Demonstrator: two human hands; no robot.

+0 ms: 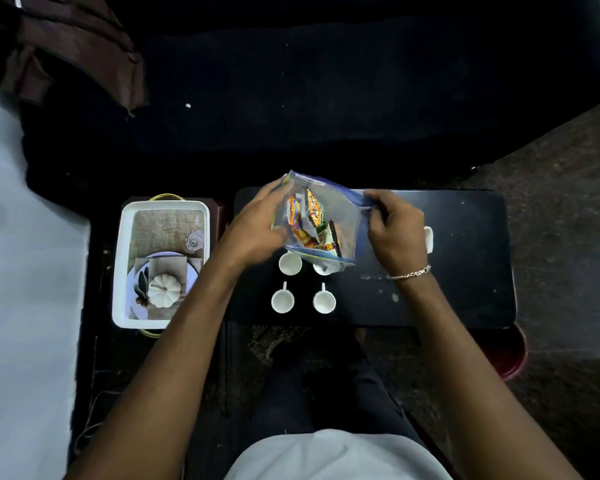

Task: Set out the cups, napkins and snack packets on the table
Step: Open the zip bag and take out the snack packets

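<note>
Both hands hold a clear zip bag [340,216] above the black table [465,271]. Colourful snack packets [312,223] show through the bag's plastic. My left hand [257,230] grips the bag's left edge, and my right hand [395,230] pinches its blue zip strip on the right. Under the bag stand several small white cups in two rows: one at the back left [290,263], one at the back right [323,269] partly hidden by the bag, and two in front [282,301] [324,301]. A white thing [428,239] peeks out behind my right hand.
A white tray [118,265] with a printed picture of a plate and a pumpkin lies left of the table, with a small clear glass [194,241] on it. A dark sofa [326,98] stands behind the table. A brown cloth [66,53] lies at the top left.
</note>
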